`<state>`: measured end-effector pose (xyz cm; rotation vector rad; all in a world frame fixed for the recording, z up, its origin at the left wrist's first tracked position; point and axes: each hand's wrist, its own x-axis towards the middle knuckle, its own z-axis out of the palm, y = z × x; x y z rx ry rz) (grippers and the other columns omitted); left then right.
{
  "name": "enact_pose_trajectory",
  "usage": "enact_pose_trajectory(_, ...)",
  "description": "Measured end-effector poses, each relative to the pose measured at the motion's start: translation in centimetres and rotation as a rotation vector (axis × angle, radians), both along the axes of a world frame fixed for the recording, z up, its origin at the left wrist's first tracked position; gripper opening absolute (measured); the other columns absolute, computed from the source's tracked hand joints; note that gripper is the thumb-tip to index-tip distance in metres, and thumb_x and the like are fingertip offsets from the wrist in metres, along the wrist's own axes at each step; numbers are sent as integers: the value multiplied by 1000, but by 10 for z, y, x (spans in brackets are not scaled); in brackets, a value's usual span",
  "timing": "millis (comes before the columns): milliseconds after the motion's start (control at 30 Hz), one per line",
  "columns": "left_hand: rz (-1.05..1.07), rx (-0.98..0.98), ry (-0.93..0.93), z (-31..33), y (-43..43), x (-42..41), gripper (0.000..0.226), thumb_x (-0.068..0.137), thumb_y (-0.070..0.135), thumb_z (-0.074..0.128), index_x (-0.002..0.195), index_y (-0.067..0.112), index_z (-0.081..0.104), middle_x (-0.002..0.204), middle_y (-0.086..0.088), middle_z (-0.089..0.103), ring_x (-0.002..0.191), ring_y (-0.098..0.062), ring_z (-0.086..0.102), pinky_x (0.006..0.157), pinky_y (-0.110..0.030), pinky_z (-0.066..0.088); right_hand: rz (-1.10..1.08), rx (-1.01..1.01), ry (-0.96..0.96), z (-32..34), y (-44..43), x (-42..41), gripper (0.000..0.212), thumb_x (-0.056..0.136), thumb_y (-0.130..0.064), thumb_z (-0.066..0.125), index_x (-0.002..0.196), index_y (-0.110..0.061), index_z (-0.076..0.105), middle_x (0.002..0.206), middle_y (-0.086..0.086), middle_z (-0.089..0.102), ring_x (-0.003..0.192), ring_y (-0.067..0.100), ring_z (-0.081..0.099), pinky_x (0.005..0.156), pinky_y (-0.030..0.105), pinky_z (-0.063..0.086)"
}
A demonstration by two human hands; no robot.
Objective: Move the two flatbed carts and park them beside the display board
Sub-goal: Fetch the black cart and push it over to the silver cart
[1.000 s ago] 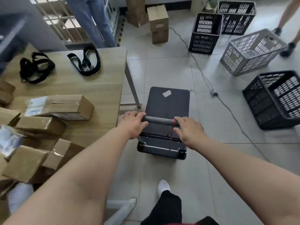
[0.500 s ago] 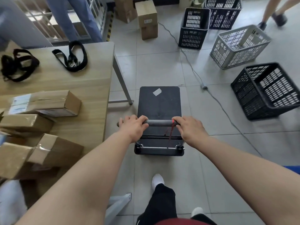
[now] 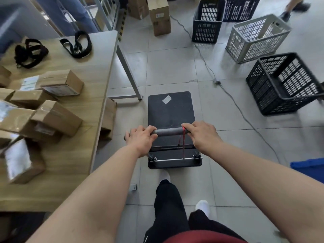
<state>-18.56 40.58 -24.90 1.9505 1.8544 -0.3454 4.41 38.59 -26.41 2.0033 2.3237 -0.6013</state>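
A black flatbed cart (image 3: 171, 111) with a white sticker on its deck stands on the tiled floor straight ahead of me. Its grey padded handle (image 3: 168, 132) has a red cord hanging from it. My left hand (image 3: 141, 139) grips the handle's left end and my right hand (image 3: 201, 135) grips its right end. No second cart and no display board are in view.
A wooden table (image 3: 84, 88) with cardboard boxes and black straps is close on the left, its metal leg (image 3: 129, 72) near the cart's front corner. Black crates (image 3: 284, 83) and a grey crate (image 3: 256, 37) stand right. A cable (image 3: 233, 100) crosses the floor. People's legs show at the far edge.
I have stepped back, drawing the cart with me: its front has come back from beyond the table leg to level with its foot. Both hands kept their grip on the handle.
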Motion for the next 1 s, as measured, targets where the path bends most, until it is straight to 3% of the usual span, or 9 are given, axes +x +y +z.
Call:
enact_pose_trajectory(200, 3, 9, 5, 0, -64, 11, 33, 100, 49, 26, 128, 43, 41, 122, 0, 49, 115, -27, 40, 101, -43, 24, 3, -9, 18, 3, -61, 12, 34, 98, -27, 38, 129, -39, 41, 108, -1, 55, 103, 25, 48, 86, 42, 41)
enact_pose_trajectory(433, -9, 34, -6, 0, -129, -7, 32, 100, 49, 26, 127, 44, 41, 122, 1, 48, 117, -26, 40, 106, -44, 20, -80, 32, 55, 2, -134, -9, 36, 98, -35, 38, 134, -37, 44, 114, -2, 56, 111, 24, 49, 98, 42, 36)
enact_pose_trajectory(1000, -153, 37, -9, -4, -288, -68, 31, 99, 50, 25, 125, 43, 41, 120, 1, 47, 115, -26, 40, 103, -45, 23, -237, 61, 68, 1, -325, -75, 32, 97, -32, 41, 127, -37, 49, 111, -1, 60, 107, 24, 50, 97, 40, 33)
